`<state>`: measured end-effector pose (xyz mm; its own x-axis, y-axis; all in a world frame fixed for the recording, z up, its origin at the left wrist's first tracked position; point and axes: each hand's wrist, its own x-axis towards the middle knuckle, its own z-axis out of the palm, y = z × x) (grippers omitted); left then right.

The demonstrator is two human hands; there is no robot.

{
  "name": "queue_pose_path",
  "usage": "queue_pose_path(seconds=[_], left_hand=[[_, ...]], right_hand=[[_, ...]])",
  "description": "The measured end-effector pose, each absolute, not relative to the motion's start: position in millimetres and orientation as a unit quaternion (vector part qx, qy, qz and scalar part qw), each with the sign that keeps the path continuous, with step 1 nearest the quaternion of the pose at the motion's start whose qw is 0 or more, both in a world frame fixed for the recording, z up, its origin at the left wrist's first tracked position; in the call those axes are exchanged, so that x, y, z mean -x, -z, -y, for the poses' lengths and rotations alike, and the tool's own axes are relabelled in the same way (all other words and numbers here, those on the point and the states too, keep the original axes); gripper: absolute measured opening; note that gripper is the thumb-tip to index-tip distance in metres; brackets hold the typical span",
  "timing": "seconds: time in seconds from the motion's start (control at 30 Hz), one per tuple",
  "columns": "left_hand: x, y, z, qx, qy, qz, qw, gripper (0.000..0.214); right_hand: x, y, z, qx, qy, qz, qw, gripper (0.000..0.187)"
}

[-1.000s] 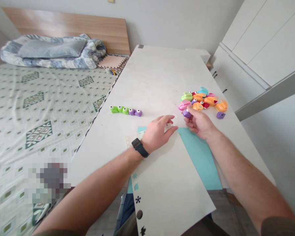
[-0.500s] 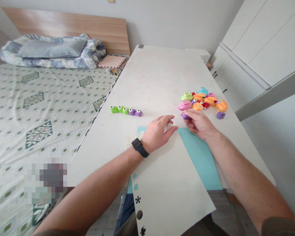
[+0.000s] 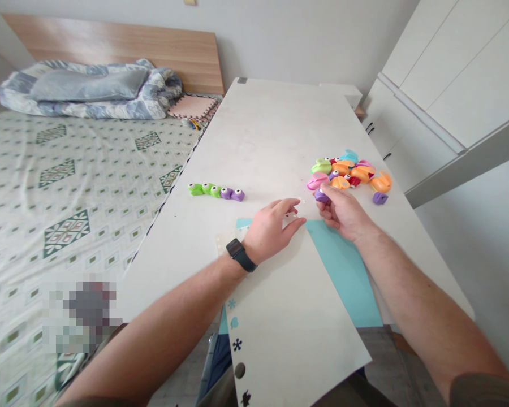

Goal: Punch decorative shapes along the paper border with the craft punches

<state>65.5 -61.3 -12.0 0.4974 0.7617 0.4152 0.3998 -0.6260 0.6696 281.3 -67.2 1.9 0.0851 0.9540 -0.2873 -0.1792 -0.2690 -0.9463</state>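
While our right hand [image 3: 343,213] grips the purple paper punch [image 3: 321,196] at the far edge of the white sheet [image 3: 292,305] and our left hand [image 3: 274,227] presses flat on it, we reckon the overhanging sheet may slip.

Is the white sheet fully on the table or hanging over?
Hanging over: the white sheet sticks out past the table edge at its near, punched end; the left hand rests on its far end.

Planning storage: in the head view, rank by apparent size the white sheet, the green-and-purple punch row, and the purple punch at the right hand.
1. white sheet, largest, also nearest the camera.
2. punch row.
3. purple punch, partly hidden by the right hand.
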Motion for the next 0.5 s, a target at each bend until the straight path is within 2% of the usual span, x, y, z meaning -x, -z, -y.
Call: queue_pose_path(seconds=[0.23, 0.5], left_hand=[[-65.0, 11.9, 61.0, -0.828, -0.357, -0.351, 0.252, 0.033], [-65.0, 11.8, 60.9, -0.828, -0.359, -0.35, 0.251, 0.032]], right_hand=[[-284.1, -6.2, 67.3, 0.513, -0.642, 0.311, 0.477, 0.035], [-285.5, -6.6, 68.7, 0.498, -0.658, 0.31, 0.472, 0.041]])
